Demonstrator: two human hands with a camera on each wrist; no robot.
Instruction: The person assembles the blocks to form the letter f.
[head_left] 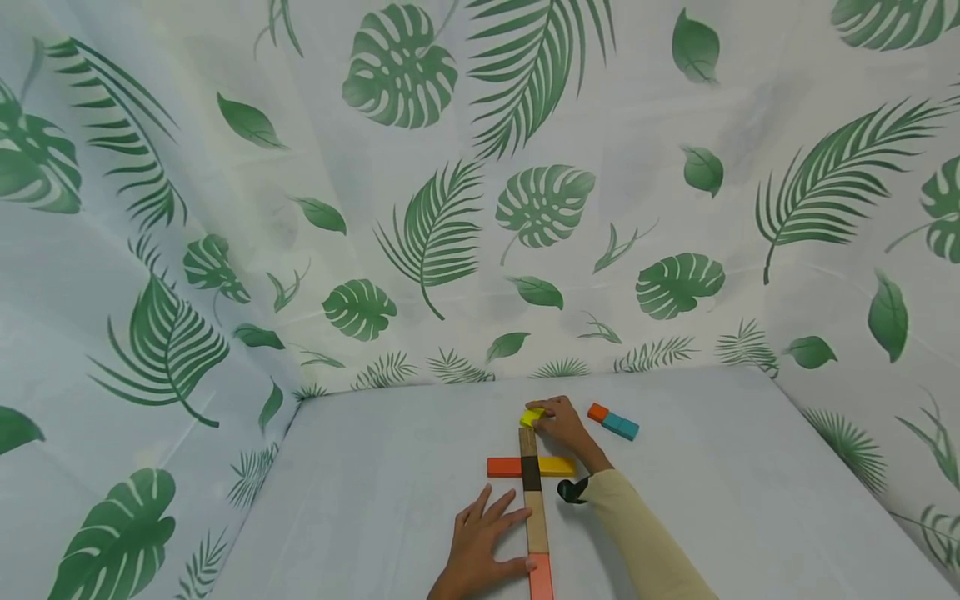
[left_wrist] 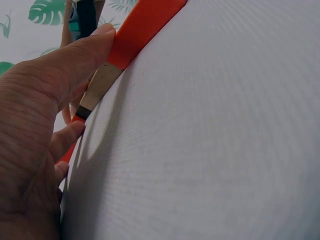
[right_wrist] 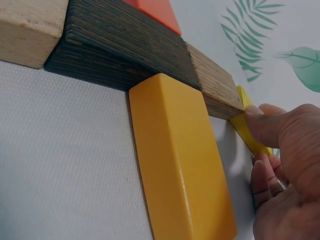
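Observation:
At the far end of a row of wooden blocks, my right hand pinches a small yellow block between thumb and fingers. The yellow block touches or nearly touches the end of a brown block. Below that come a black block, a beige block and a coral block. A red block and an amber block lie crosswise on either side of the black one. My left hand spreads its fingers left of the row, its thumb against the coral block's side.
Behind and right of my right hand lie an orange block and teal blocks in a short line. The white tabletop meets leaf-printed cloth walls at the back and sides.

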